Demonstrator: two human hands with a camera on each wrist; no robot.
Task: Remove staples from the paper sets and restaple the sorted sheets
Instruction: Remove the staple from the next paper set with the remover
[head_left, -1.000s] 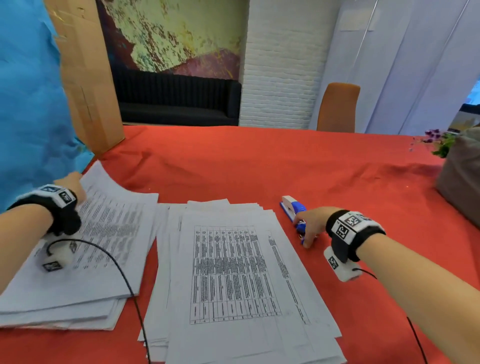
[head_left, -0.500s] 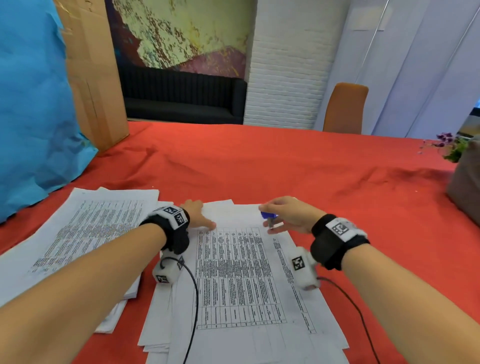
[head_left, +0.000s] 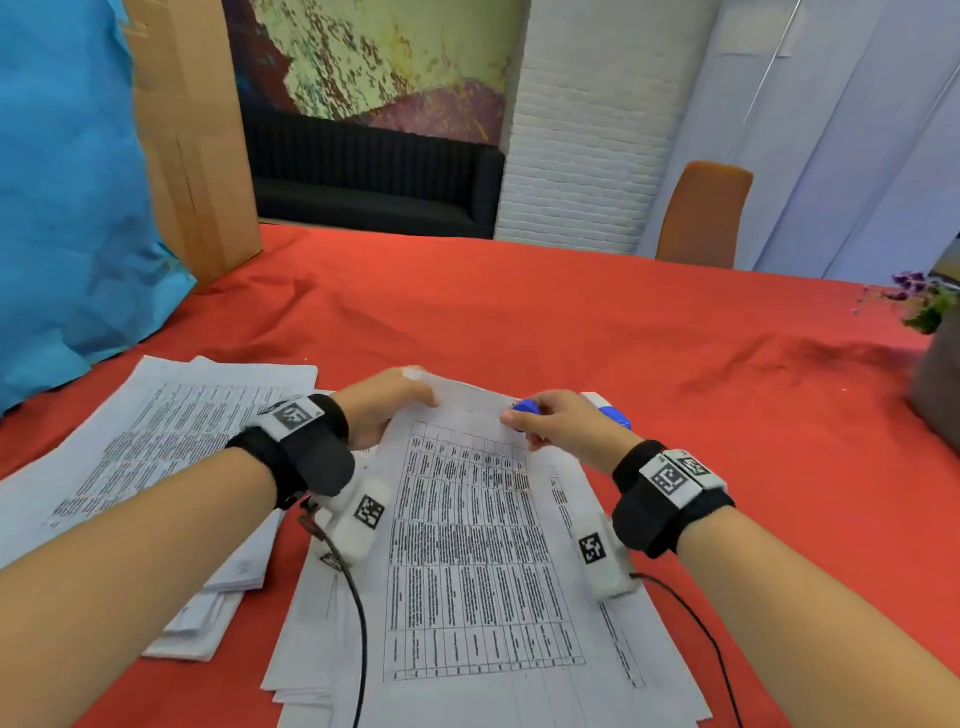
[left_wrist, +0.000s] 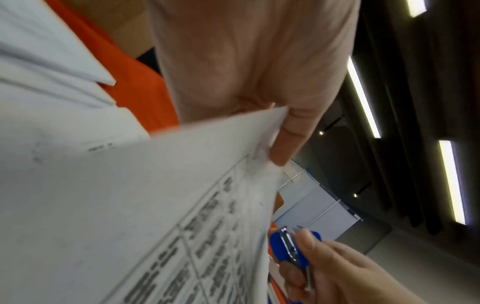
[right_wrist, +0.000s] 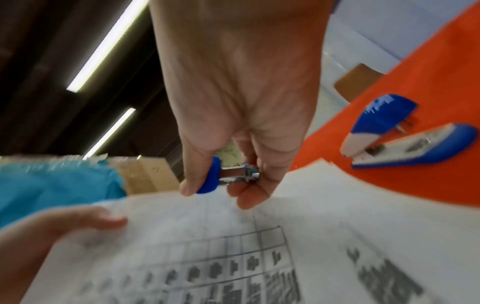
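Observation:
A printed paper set (head_left: 467, 545) lies on top of a middle stack on the red tablecloth (head_left: 597, 322). My left hand (head_left: 387, 402) pinches the set's far left corner and lifts it, thumb on top (left_wrist: 288, 139). My right hand (head_left: 550, 421) pinches a small blue staple remover (head_left: 525, 406) (right_wrist: 210, 174) (left_wrist: 288, 248) over the set's far edge. A blue and white stapler (right_wrist: 405, 137) (head_left: 613, 413) lies on the cloth just right of that hand.
A second stack of printed sheets (head_left: 156, 436) lies at the left. A blue sheet (head_left: 67, 182) and a cardboard box (head_left: 192, 135) stand at the far left. A grey bag (head_left: 935, 384) and a plant (head_left: 924, 301) sit at the right edge. Wrist cables trail over the papers.
My left hand came over from the left stack and lifted the top set's far corner. My right hand picked the blue staple remover up beside the stapler and brought it over the paper.

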